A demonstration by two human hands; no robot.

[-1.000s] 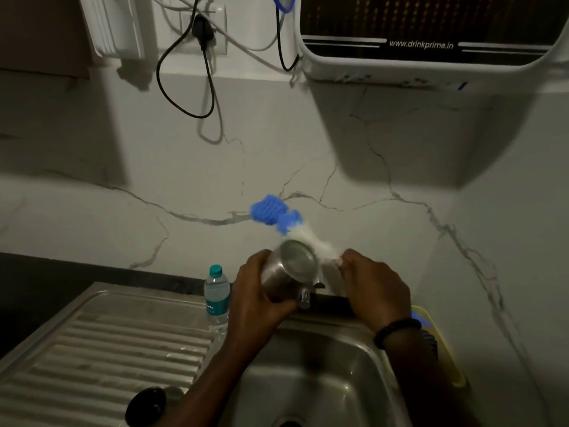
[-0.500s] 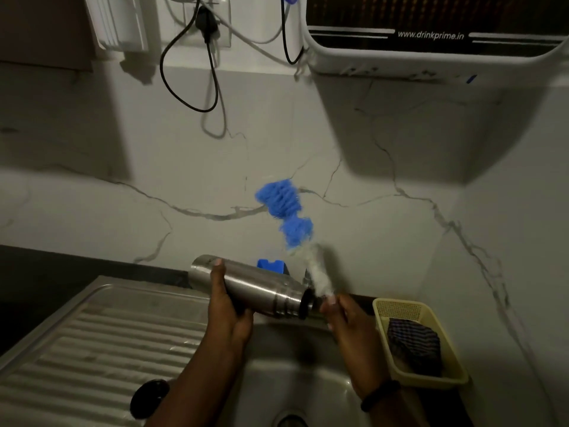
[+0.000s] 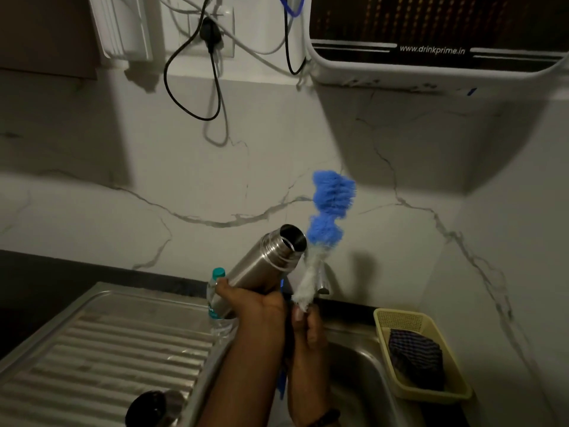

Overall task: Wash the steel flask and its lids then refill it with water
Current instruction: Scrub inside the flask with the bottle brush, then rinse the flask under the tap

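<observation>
My left hand grips the steel flask around its body, tilted so the open mouth points up and to the right. My right hand holds the bottle brush by its handle; the blue and white bristles stand upright just right of the flask's mouth, outside it. A dark round lid lies on the drainboard at the bottom edge. Both hands are above the left side of the sink basin.
A ribbed steel drainboard is at the left. A small plastic water bottle stands behind the flask. A yellow basket with a dark cloth sits right of the sink. The tap is behind the brush. A water purifier hangs above.
The flask has swung from lying with its mouth to the right to tilting mouth upward. The brush has shifted right and stands more upright beside the mouth.
</observation>
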